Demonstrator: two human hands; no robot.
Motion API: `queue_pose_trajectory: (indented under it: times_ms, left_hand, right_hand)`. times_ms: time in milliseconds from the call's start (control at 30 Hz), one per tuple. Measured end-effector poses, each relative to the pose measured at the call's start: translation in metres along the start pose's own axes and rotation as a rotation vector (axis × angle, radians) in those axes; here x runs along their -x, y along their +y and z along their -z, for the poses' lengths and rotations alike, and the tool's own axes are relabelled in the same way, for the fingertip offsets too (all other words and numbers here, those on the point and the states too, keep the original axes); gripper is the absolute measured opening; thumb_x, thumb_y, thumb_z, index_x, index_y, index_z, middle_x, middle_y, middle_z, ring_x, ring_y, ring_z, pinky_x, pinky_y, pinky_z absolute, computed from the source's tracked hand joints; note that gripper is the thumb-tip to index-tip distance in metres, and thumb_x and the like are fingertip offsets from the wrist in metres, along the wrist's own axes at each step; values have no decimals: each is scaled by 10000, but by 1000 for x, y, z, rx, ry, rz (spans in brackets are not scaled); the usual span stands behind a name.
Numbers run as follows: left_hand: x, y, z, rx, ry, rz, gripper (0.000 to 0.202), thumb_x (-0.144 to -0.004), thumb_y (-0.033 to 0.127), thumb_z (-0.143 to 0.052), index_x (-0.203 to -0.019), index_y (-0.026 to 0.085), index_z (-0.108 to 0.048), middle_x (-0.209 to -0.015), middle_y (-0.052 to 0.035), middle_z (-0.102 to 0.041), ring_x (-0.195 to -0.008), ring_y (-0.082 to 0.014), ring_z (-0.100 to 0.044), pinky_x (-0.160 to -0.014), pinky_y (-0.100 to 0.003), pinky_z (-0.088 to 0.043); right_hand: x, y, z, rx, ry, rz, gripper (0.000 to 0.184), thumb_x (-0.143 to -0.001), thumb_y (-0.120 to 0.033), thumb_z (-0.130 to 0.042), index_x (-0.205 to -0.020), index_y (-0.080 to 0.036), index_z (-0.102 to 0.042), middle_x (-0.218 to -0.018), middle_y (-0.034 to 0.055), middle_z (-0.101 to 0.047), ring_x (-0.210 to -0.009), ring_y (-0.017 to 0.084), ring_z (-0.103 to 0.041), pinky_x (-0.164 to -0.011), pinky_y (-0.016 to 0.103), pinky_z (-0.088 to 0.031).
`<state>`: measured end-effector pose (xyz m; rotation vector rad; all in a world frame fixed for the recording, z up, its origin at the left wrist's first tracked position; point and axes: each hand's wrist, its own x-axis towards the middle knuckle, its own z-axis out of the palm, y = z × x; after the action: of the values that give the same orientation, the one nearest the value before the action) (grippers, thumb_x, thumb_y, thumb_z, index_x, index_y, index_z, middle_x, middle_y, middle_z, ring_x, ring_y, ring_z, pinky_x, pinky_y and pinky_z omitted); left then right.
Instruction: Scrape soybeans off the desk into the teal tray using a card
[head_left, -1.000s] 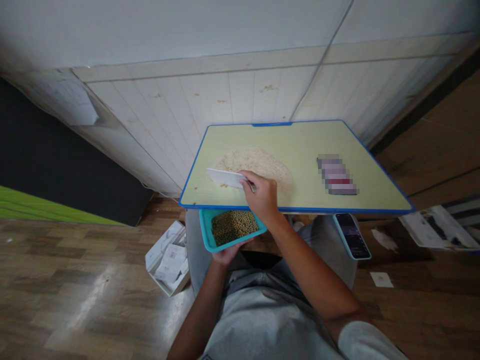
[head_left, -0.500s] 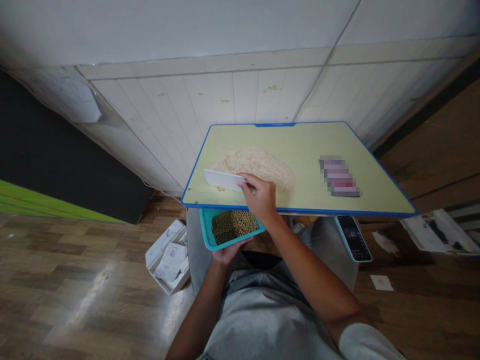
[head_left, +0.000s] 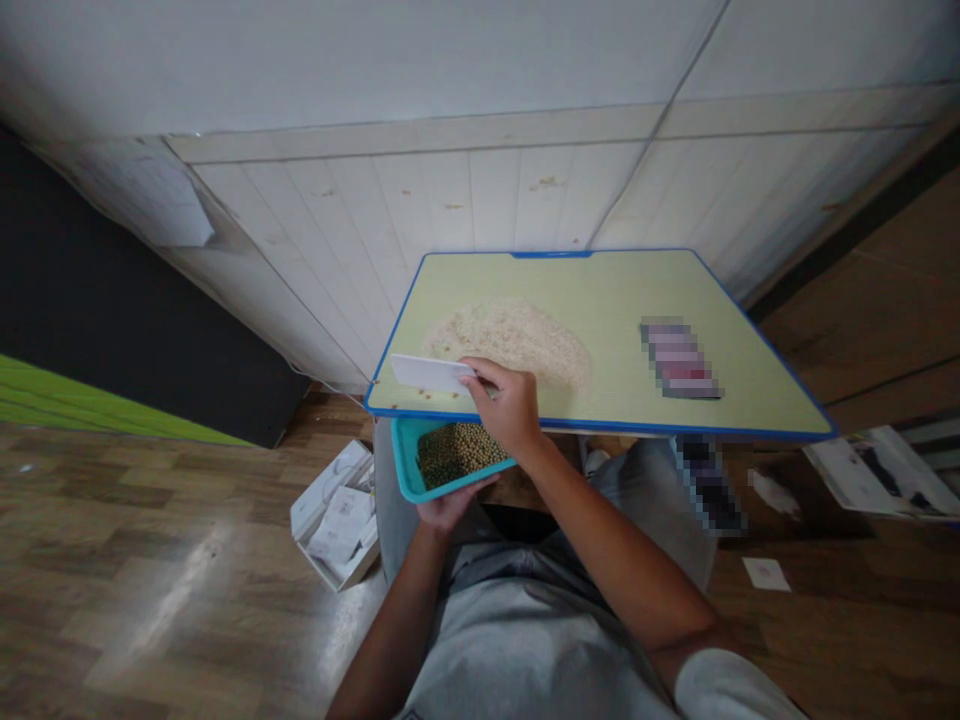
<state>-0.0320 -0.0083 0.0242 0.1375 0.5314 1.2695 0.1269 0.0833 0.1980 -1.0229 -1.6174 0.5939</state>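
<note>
Between the thumb and fingers of my right hand [head_left: 508, 405] is a thin white card [head_left: 431, 374], held on edge over the front left of a small table [head_left: 630, 300]. Behind the card spreads a flat heap of pale grains [head_left: 517, 340] that look like rice. A few brown bits lie near the table's front edge. My left hand [head_left: 450, 506] supports a turquoise plastic tub [head_left: 407, 465] from below, just under that edge. Green and yellowish beans [head_left: 461, 452] fill its bottom. Most of my left fingers are hidden beneath the tub.
A pixelated flat item [head_left: 681, 360] lies on the table's right side. A pixelated phone [head_left: 709, 485] rests on my right thigh. An opened white box [head_left: 337, 530] with papers stands on the floor at left. The wall [head_left: 420, 200] rises behind the table.
My right hand has drawn the card left and toward the table's front edge. The tub in my left hand has shifted slightly left.
</note>
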Motion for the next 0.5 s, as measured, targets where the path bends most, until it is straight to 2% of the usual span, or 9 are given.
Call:
queue_pose_trajectory:
  times_ms: [200,333,500]
  left_hand:
    - [1,8,1,16,-32,-15,759,-1082,756,-340,-1776,454,-392,-1830,-69,-471,-1753,-512,-225,-1207,-861,-439]
    - [0,9,0,54,13,-21,731,-1119,701,-233,-1791,446,-368,-1788,-92,-514,-1735,-496,-290,-1189,-840,-481]
    - [-2,8,2,78,20,-17,778,-1104,709,-290,-1826,417,-280,-1804,-122,-488,-1743,-511,-259,-1188,-850,-478]
  right_hand:
    - [2,-4,-5,36,-43,24,244,-995,-207,-704,-1126,-301,-887,-1087,28,-921,-948,224,-877,-827,360,-685]
    - [2,-5,-5,45,-68,23,247,-999,-207,-705,-1123,-319,-886,-1076,9,-921,-958,218,-876,-832,352,-689]
    - [3,-5,-2,35,-72,-6,238,-995,-212,-710,-1108,-324,-888,-1088,-3,-921,-954,212,-875,-838,346,-690]
